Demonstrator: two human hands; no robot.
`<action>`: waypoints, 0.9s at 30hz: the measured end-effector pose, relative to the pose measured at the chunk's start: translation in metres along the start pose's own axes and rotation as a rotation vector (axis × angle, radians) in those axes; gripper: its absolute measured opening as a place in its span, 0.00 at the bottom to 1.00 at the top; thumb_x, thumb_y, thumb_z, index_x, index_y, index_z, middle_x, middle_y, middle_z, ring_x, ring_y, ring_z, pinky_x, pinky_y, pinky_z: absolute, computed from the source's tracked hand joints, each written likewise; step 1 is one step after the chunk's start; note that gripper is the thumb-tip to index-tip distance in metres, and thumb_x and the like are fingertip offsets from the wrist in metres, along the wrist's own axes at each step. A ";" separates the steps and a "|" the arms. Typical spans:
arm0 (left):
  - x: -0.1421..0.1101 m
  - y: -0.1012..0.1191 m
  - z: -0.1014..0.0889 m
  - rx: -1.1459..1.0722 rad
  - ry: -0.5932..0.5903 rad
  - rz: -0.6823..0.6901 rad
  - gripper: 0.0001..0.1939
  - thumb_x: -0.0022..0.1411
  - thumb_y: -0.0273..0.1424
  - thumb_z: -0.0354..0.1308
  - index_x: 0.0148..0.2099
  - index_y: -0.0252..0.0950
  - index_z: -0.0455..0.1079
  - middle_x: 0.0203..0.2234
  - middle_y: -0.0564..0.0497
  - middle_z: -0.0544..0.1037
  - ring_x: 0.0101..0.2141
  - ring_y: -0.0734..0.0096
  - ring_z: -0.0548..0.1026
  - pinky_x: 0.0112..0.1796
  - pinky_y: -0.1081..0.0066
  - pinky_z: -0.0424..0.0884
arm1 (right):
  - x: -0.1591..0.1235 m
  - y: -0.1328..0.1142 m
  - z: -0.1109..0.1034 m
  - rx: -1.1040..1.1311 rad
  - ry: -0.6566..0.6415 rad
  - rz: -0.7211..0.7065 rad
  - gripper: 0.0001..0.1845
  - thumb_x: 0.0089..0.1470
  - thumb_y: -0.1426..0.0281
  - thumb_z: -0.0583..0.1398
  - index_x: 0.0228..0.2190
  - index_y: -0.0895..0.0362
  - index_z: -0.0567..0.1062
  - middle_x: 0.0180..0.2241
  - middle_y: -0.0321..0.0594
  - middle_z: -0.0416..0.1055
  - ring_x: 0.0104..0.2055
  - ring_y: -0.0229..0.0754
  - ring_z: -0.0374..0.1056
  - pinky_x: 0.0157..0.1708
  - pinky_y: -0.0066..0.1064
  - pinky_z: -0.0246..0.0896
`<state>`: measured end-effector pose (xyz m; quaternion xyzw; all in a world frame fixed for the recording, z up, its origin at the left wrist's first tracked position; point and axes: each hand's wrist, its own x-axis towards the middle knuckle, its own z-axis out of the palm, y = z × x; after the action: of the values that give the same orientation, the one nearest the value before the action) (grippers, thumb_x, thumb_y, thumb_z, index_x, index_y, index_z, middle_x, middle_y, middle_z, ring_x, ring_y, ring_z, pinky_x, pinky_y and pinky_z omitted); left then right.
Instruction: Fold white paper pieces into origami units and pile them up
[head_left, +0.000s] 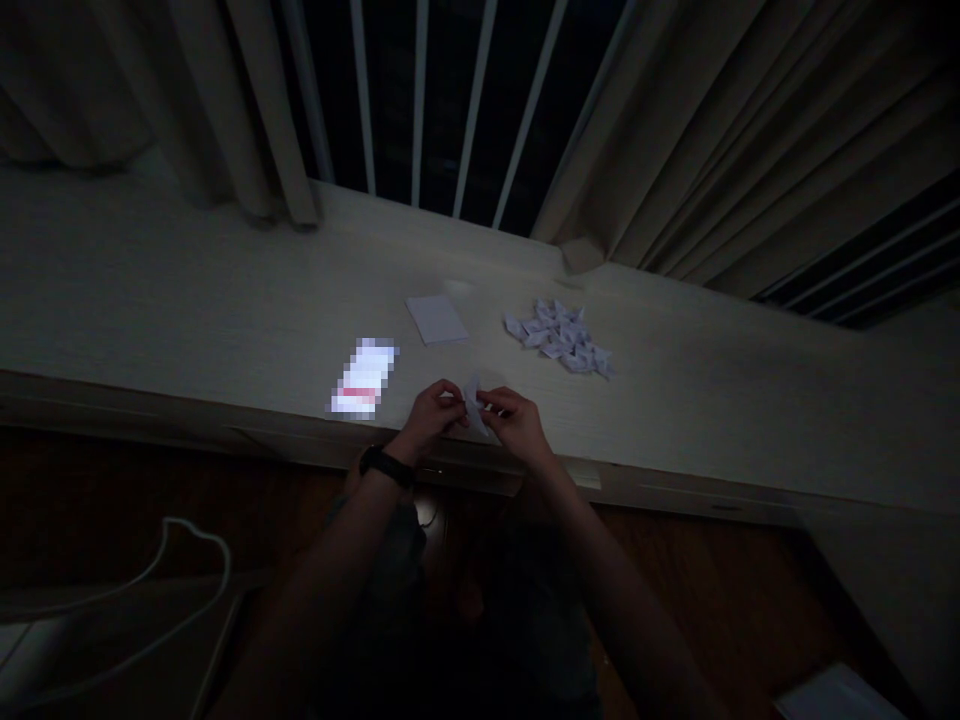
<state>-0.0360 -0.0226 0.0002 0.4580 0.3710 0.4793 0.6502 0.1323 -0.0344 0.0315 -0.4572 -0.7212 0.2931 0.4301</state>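
A small folded piece of white paper (473, 404) is held between my two hands, just above the front edge of the pale countertop (697, 400). My left hand (435, 412), with a dark band on its wrist, pinches the paper from the left. From the other side my right hand (515, 416) pinches it with thumb and fingers. Beyond my right hand lies a heap of several folded paper pieces (561, 336) with pointed tips. A flat stack of square white paper (436, 319) rests behind my left hand. The room is dim, so fine folds are hard to make out.
A bright, pixelated rectangular screen (364, 378) lies left of my hands. Curtains (247, 110) hang at the back beside a barred dark window (450, 100). Below the counter, a white cable (225, 560) loops at lower left over the dark wooden floor (697, 590).
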 end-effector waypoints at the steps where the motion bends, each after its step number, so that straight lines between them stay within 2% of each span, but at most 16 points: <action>1: 0.000 0.000 0.000 0.000 0.001 0.006 0.16 0.48 0.33 0.64 0.35 0.36 0.59 0.20 0.57 0.72 0.19 0.77 0.71 0.17 0.82 0.58 | 0.000 0.000 0.001 -0.014 0.004 -0.002 0.15 0.48 0.72 0.59 0.39 0.53 0.79 0.32 0.39 0.72 0.30 0.37 0.66 0.31 0.30 0.62; 4: 0.001 -0.001 0.001 0.011 0.025 0.024 0.14 0.47 0.31 0.63 0.34 0.35 0.61 0.20 0.57 0.71 0.19 0.79 0.69 0.18 0.81 0.57 | 0.000 -0.001 0.002 -0.052 0.017 0.001 0.14 0.48 0.72 0.59 0.38 0.53 0.79 0.31 0.39 0.72 0.30 0.38 0.66 0.33 0.30 0.62; 7: 0.002 -0.002 0.001 0.034 0.050 0.003 0.13 0.47 0.33 0.63 0.35 0.34 0.66 0.23 0.55 0.71 0.19 0.81 0.67 0.18 0.80 0.57 | -0.001 0.001 0.001 -0.073 0.037 -0.006 0.15 0.49 0.73 0.58 0.39 0.54 0.79 0.32 0.39 0.72 0.30 0.38 0.66 0.34 0.31 0.63; 13: 0.000 0.003 0.001 0.097 -0.009 -0.044 0.17 0.51 0.37 0.62 0.41 0.31 0.72 0.22 0.53 0.71 0.21 0.79 0.66 0.20 0.78 0.59 | -0.001 0.009 0.002 -0.139 0.102 0.024 0.15 0.50 0.72 0.57 0.40 0.53 0.78 0.33 0.40 0.72 0.33 0.40 0.67 0.35 0.31 0.63; 16: -0.003 0.008 0.003 0.045 -0.048 -0.053 0.18 0.52 0.38 0.62 0.42 0.31 0.73 0.24 0.52 0.71 0.21 0.79 0.66 0.22 0.77 0.59 | -0.002 0.012 0.004 -0.174 0.137 0.031 0.15 0.51 0.72 0.58 0.41 0.54 0.78 0.34 0.41 0.72 0.33 0.40 0.67 0.36 0.32 0.63; 21: -0.004 0.010 0.004 0.039 -0.103 -0.057 0.17 0.52 0.41 0.63 0.36 0.30 0.72 0.21 0.55 0.66 0.19 0.83 0.60 0.20 0.78 0.55 | -0.007 0.013 0.005 -0.144 0.078 0.009 0.16 0.49 0.73 0.59 0.41 0.54 0.78 0.35 0.40 0.70 0.29 0.37 0.65 0.33 0.30 0.63; 27: 0.001 0.004 0.001 0.008 -0.125 -0.088 0.20 0.50 0.44 0.63 0.35 0.30 0.70 0.23 0.54 0.66 0.21 0.81 0.62 0.21 0.79 0.56 | -0.008 0.010 0.010 -0.150 0.111 0.002 0.13 0.50 0.71 0.60 0.39 0.52 0.79 0.34 0.40 0.69 0.31 0.38 0.65 0.32 0.31 0.63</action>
<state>-0.0362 -0.0212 0.0042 0.4729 0.3514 0.4193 0.6907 0.1293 -0.0379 0.0159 -0.5045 -0.7156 0.2129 0.4337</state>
